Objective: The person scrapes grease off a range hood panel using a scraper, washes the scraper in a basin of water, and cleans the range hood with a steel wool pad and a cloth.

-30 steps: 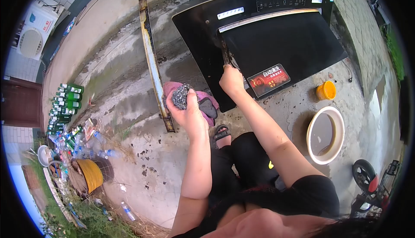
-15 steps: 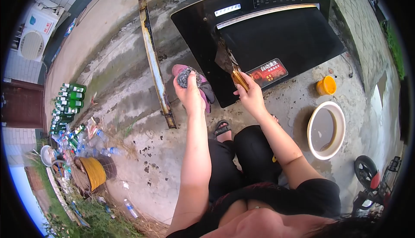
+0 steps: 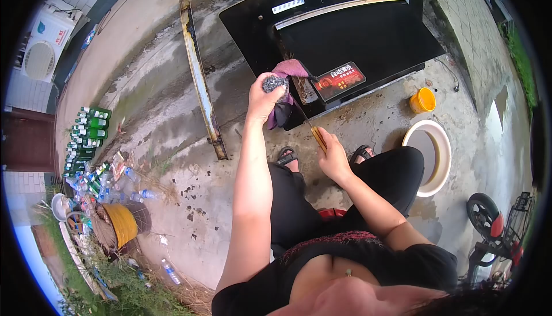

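My left hand [image 3: 262,100] is closed around a grey steel wool scrubber [image 3: 273,83] and a pink-and-dark cloth [image 3: 292,69]. The cloth lies against the dirty left channel of a black range hood [image 3: 374,40], which leans on the steps before me. In my right hand [image 3: 333,156], held lower and away from the hood, is a wooden-handled tool [image 3: 318,138] with a thin metal end pointing up toward the hood's lower edge. The exact form of that end cannot be made out. Brown grime shows along the channel [image 3: 303,91] beside the cloth.
A long greasy metal strip [image 3: 199,74] lies on the left. At right stand a yellow tub [image 3: 422,100] and a white basin [image 3: 444,172] of murky water. Green bottles [image 3: 92,125] and a yellow bucket [image 3: 121,224] are far left; a small wheeled vehicle [image 3: 489,218] stands right.
My left hand has moved right with scrubber and cloth, onto the hood's channel. My right hand has drawn the tool down, away from the hood. My knees have spread.
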Demonstrator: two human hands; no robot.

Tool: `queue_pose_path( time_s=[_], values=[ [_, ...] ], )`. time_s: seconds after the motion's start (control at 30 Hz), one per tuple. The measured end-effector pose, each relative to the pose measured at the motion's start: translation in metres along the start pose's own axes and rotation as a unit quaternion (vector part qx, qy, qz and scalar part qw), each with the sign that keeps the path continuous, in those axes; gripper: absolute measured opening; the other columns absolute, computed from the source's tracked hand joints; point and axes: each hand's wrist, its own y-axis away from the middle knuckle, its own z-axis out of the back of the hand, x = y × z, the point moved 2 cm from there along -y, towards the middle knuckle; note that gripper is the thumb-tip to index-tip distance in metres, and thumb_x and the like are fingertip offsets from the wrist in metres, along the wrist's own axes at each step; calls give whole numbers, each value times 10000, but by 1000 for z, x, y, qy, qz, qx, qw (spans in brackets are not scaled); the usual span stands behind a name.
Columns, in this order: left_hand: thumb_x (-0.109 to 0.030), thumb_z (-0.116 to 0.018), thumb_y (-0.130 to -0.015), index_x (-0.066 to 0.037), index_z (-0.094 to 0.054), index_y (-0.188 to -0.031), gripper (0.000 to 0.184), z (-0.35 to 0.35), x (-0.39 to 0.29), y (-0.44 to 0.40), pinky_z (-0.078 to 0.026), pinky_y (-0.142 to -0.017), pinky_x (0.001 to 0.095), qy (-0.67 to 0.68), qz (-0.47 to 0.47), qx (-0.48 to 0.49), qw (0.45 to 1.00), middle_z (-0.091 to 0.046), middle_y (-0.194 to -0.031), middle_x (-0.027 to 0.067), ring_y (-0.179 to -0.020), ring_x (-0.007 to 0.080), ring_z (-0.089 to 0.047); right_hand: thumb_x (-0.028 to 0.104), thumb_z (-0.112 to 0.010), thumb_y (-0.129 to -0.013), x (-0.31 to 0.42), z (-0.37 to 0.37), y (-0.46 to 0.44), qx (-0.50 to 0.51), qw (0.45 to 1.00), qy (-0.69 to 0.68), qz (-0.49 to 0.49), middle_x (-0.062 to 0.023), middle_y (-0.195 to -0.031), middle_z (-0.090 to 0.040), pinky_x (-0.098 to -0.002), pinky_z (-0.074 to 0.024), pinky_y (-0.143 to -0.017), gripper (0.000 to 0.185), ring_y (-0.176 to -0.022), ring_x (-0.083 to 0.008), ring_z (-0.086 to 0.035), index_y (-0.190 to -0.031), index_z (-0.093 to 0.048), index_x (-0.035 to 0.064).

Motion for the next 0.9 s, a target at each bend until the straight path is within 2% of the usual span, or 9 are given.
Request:
queue_pose_path(
  time_s=[0.1,0.17,0.23,0.3,0.43,0.63,0.77,0.87,0.9],
  values=[
    [-52,-636,-679,-49,-535,-908,251,-11,3,7,-436,-674,214,-99,47,81,991,-523,-817,-19,-748,57,-503,-19,-502,-742,-49,-20,-17,21,995,-63,68,-207,-1156,-487,-326,-364,-934,502,-1095,-325,-474,-1232,-394,-16],
    [-96,-659,-632,-48,-527,-905,307,-23,10,11,-434,-653,228,-178,10,132,975,-523,-788,-20,-718,67,-495,0,-519,-755,-68,-27,-24,27,994,-73,75,-185,-1139,-502,-321,-382,-911,489,-1074,-295,-494,-1229,-403,-13],
    [-124,-668,-607,-9,-536,-891,334,-32,20,16,-442,-704,282,-245,19,136,960,-554,-804,66,-748,156,-541,8,-535,-751,-82,-35,-29,24,990,-113,86,-166,-1100,-526,-327,-402,-887,493,-1028,-303,-517,-1229,-413,0],
    [-140,-678,-625,-3,-536,-898,337,-36,29,20,-442,-723,287,-247,53,143,957,-558,-826,87,-776,170,-550,23,-546,-786,-95,-44,-26,55,968,-246,6,-100,-1056,-545,-284,-423,-827,482,-956,-209,-534,-1248,-410,14],
    [-108,-652,-701,-22,-537,-924,266,-30,53,25,-450,-710,257,-80,131,144,978,-565,-835,38,-775,119,-544,42,-545,-838,-113,-45,-17,114,893,-414,-132,5,-977,-541,-195,-422,-695,467,-795,-53,-493,-1282,-399,49],
    [-53,-617,-734,-46,-538,-927,208,-9,61,21,-459,-718,257,18,231,118,966,-571,-828,25,-777,118,-557,27,-547,-834,-126,-42,-13,164,839,-497,-148,20,-956,-534,-177,-404,-633,474,-712,-32,-464,-1284,-404,66],
    [-65,-619,-740,-33,-544,-907,186,10,68,12,-456,-697,257,10,227,17,974,-580,-797,30,-745,119,-565,26,-539,-820,-107,-28,-4,64,937,-310,-148,-51,-1027,-571,-238,-448,-731,457,-868,-121,-552,-1259,-415,24],
    [-84,-627,-734,-32,-547,-902,193,17,71,9,-448,-686,252,-35,241,-12,970,-581,-791,29,-737,113,-562,9,-548,-754,-114,-16,3,-53,994,-85,44,-209,-1040,-567,-338,-438,-824,447,-965,-309,-564,-1193,-465,-9],
    [-86,-630,-731,-32,-548,-899,195,16,72,9,-447,-683,250,-37,242,-5,969,-581,-789,28,-738,111,-561,8,-545,-753,-113,-11,6,-18,997,-54,48,-218,-1034,-564,-338,-435,-833,445,-967,-325,-556,-1191,-468,-5]
  ],
)
